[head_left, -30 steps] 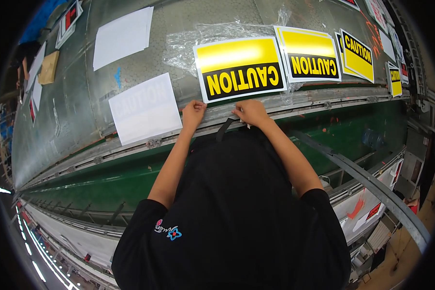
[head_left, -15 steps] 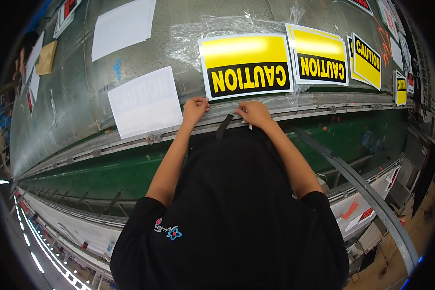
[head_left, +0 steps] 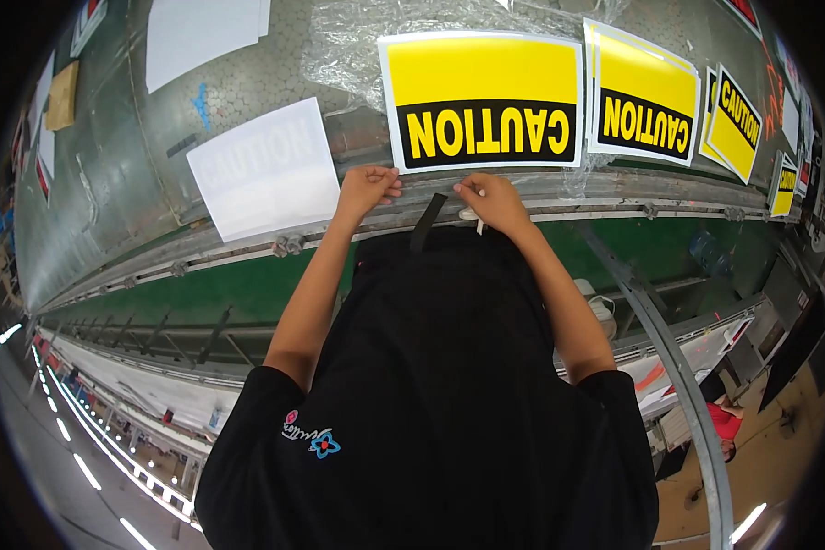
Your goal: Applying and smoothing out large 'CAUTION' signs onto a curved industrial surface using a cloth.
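Observation:
A large yellow and black sign sheet (head_left: 486, 73) with a white border lies upside down to me at the table's near edge. By its lower left corner, my left hand (head_left: 368, 191) is closed, fingertips bunched at or just beside the corner. My right hand (head_left: 497, 203) pinches thumb and forefinger together just below the sign's near edge; anything between them is too small to make out. A small white item (head_left: 472, 217) shows under the right hand. Between the hands a black strap (head_left: 428, 223) stands up from my dark clothing.
Left of my hands lies a pale sheet (head_left: 266, 170) with faint show-through lettering. More yellow and black signs (head_left: 646, 92) lie to the right. Crumpled clear plastic film (head_left: 344, 55) and white sheets (head_left: 202, 41) are farther back. A metal rail (head_left: 655, 321) rises at right; a person in red (head_left: 724, 422) is beyond.
The view has shifted, so the table and signs sit higher in the picture. Both hands stay by the sign's near edge, the right one pinched tighter. A person in red now shows at lower right.

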Tool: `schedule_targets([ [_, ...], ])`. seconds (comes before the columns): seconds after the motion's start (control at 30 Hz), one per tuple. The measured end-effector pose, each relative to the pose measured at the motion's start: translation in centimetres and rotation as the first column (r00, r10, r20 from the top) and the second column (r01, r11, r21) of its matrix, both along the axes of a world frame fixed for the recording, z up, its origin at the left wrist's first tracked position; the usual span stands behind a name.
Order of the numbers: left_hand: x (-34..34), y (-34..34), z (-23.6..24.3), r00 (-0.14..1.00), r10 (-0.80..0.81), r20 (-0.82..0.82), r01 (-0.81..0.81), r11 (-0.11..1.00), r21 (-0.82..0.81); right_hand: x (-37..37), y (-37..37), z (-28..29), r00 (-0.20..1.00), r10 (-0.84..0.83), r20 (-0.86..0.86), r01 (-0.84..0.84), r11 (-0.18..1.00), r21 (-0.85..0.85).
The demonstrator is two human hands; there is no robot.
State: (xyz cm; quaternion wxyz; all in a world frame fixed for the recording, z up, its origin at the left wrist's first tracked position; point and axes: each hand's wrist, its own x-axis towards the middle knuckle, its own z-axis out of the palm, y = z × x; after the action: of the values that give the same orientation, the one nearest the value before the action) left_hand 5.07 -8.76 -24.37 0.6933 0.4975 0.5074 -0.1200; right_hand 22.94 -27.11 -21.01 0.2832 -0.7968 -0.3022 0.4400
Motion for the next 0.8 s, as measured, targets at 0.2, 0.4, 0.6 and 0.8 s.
schedule_targets([
  [0.2,0.3,0.4,0.9,0.995,0.033,-0.09,-0.042,0.994,-0.1,0.1,1.9,-0.4,0.852,-0.243,-0.464,0.192,0.969,-0.155],
  [0.4,0.8,0.7,1.7,0.988,0.023,-0.15,-0.046,0.987,-0.156,-1.2,2.6,-0.4,0.745,-0.344,-0.571,0.212,0.934,-0.287],
  [0.6,0.5,0.4,1.5,0.993,0.043,-0.108,-0.062,0.982,-0.177,-1.9,3.6,0.0,0.779,-0.301,-0.551,0.205,0.952,-0.229],
  [0.8,-0.4,-0.5,0.9,0.98,0.19,-0.054,-0.197,0.943,-0.268,-2.5,4.9,1.4,0.964,0.142,0.225,-0.174,0.976,0.132],
])
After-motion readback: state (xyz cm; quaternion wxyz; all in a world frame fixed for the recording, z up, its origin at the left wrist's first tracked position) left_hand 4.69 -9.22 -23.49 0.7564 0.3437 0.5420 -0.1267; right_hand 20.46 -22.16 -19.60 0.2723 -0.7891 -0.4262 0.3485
